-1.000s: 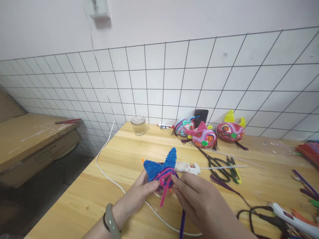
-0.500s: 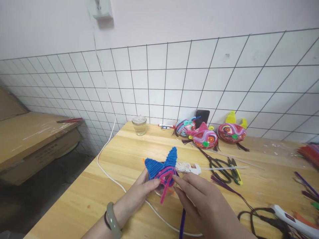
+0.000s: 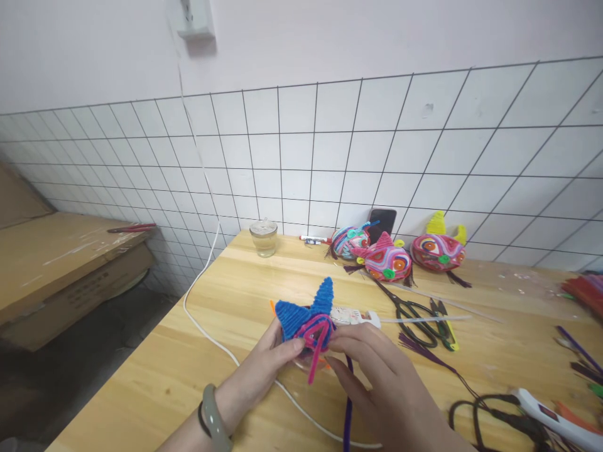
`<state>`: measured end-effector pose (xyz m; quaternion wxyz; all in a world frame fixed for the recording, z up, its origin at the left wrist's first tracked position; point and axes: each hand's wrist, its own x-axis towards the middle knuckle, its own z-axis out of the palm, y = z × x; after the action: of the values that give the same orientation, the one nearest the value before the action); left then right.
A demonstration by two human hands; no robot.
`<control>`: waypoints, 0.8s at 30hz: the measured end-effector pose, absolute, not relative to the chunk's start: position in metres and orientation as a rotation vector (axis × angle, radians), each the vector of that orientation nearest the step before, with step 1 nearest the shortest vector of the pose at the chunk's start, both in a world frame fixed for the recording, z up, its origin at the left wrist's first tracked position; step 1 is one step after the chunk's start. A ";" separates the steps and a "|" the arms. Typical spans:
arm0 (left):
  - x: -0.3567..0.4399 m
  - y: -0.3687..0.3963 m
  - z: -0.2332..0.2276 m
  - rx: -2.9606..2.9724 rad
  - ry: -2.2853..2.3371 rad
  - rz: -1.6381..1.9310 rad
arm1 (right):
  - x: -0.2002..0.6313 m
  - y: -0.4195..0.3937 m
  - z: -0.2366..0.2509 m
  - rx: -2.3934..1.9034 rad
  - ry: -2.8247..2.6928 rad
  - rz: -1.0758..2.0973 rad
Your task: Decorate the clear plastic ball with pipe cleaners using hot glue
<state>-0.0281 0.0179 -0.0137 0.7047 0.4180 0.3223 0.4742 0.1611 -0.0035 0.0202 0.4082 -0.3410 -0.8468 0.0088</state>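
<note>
A small animal figure [image 3: 293,318] covered in pipe cleaners, with two blue pointed ears, is held above the table. My left hand [image 3: 271,358] grips its left side, thumb pressed on the front. A pink pipe cleaner [image 3: 315,365] loops round the figure's face, its loose end hanging down. My right hand [image 3: 384,376] has its bent fingers against the figure's right side, the thumb lower and a little apart. A purple pipe cleaner [image 3: 348,414] hangs beside the right thumb; its upper end is hidden. Behind the figure lies a white glue gun [image 3: 355,316], partly covered.
Three finished-looking animal figures [image 3: 387,258] and a phone [image 3: 382,223] are near the tiled wall. Scissors [image 3: 417,317] and a yellow-handled cutter [image 3: 445,326] lie right. A lidded glass [image 3: 264,240] stands at the back; a white cable [image 3: 207,333] crosses the table's left side.
My right hand's fingers have moved from the pink pipe cleaner to the figure's right edge. The pink loose end has shifted slightly right. The left hand keeps its hold.
</note>
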 end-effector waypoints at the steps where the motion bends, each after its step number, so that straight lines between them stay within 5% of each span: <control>1: -0.028 0.018 -0.013 0.931 0.717 1.056 | 0.162 -0.002 0.020 -0.869 -2.132 0.036; 14: -0.030 0.020 -0.017 0.854 0.808 1.171 | 0.175 0.004 0.027 -1.014 -1.933 0.121; 24: -0.033 0.026 -0.011 0.833 0.905 1.368 | 0.229 0.037 0.018 -1.708 -1.953 0.384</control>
<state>-0.0335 0.0261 -0.0114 0.6058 0.3603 0.3914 0.5916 0.2295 0.0373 0.0177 0.2563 -0.6295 -0.7197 0.1414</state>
